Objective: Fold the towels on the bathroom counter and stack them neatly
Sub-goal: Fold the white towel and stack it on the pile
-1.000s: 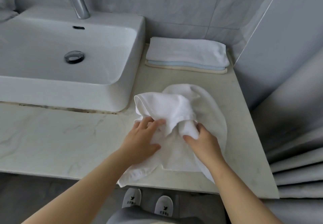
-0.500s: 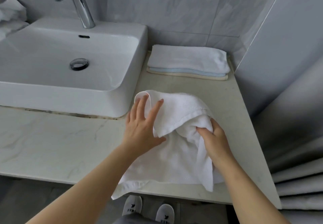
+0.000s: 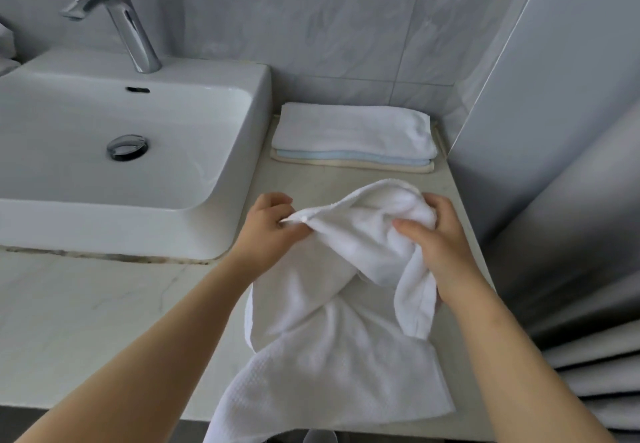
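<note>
The pale marble counter [image 3: 86,321] is carrying a white rectangular ceramic sink [image 3: 242,200]. Right of the sink, a crumpled white terry towel [image 3: 339,356] is lying, and a folded towel stack [image 3: 353,131] is sitting behind it. The left hand [image 3: 268,231] is pinching the crumpled towel's corner; the right hand [image 3: 440,245] is gripping its bunched part.
</note>
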The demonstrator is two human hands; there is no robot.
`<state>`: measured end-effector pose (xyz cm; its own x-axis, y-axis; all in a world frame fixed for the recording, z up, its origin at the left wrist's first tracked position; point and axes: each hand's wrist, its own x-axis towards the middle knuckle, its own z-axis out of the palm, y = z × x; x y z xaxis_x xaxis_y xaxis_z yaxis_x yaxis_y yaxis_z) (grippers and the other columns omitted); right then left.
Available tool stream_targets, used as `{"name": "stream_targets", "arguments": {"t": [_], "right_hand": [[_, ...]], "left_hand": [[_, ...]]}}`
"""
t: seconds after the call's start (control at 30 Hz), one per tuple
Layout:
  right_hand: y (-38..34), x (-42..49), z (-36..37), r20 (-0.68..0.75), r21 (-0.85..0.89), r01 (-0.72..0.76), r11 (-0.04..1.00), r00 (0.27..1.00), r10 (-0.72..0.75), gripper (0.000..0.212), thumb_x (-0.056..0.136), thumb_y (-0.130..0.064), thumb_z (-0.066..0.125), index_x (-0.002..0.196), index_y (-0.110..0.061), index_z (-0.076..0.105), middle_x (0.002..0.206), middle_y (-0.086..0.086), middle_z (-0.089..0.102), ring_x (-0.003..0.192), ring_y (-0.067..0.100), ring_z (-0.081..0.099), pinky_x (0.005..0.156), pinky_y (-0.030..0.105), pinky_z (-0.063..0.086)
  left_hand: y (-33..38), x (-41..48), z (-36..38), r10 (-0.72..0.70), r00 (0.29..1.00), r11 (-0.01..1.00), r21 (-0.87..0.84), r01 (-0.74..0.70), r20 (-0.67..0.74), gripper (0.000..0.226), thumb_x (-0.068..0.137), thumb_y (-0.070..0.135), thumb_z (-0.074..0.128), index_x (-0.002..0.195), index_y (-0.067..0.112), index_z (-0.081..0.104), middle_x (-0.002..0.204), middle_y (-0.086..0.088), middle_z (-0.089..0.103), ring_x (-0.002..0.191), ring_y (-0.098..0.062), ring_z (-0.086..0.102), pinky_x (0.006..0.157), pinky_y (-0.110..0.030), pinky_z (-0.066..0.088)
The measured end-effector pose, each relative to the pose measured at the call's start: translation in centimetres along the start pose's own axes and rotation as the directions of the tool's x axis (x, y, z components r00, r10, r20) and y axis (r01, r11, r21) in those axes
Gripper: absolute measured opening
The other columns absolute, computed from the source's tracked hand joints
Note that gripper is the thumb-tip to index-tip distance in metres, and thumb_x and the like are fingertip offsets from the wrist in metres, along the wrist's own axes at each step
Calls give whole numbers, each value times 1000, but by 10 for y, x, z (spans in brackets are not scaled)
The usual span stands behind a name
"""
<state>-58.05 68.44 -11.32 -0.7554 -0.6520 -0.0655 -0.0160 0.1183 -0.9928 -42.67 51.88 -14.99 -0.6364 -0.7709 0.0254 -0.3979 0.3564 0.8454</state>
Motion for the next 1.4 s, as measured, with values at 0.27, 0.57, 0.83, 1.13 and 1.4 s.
{"name": "stream_targets", "arguments": {"t": [0.27, 0.57, 0.83, 1.13, 1.4], "right_hand": [[-22, 60, 1, 15, -224, 137, 965, 990, -137, 37, 83, -10, 61, 109, -30, 46, 95, -18, 53, 88, 1, 53, 72, 22, 43], [12, 100, 6, -223, -877, -28, 479, 907, -356, 54, 79, -19, 68, 130, -22, 50, 136, 9, 44, 121, 34, 37, 96, 40, 26], [38, 98, 7, -450, -673, 88, 734, 739, -501, 26, 85, -25, 60, 98, -3, 60, 89, 16, 54, 70, 25, 48, 59, 27, 28], [52, 101, 18, -88, -892, 9, 452, 977, -193, 35, 88, -42, 55, 106, -12, 62, 100, 7, 66, 98, 29, 57, 82, 37, 39], [51, 110, 14, 17, -808, 190, 557, 953, -302, 60, 79, -65, 36, 72, -14, 66, 59, -9, 52, 77, 24, 52, 75, 33, 32]], "left_hand": [[25, 30, -8, -115, 935, 894, -375, 245, 337, 36, 70, 44, 75, 89, 16, 62, 79, 1, 68, 70, -15, 64, 64, -28, 53], [-2, 96, 16, -457, 866, 850, -387, 359, -201, 14, 91, 22, 57, 103, 14, 55, 97, -10, 60, 71, -21, 57, 70, -31, 47], [-11, 83, 43, 33, 960, 781, 607, 148, -277, 56, 84, 22, 59, 135, 30, 38, 141, -7, 27, 127, -31, 26, 105, -39, 24], [-23, 97, 45, -224, 969, 707, 702, 88, 104, 42, 91, 35, 45, 133, 36, 42, 140, 4, 37, 131, -25, 30, 104, -38, 27], [-21, 109, 40, -275, 961, 695, 692, 193, 9, 57, 91, 47, 49, 140, 26, 28, 129, -9, 44, 120, -32, 38, 90, -43, 39]]}}
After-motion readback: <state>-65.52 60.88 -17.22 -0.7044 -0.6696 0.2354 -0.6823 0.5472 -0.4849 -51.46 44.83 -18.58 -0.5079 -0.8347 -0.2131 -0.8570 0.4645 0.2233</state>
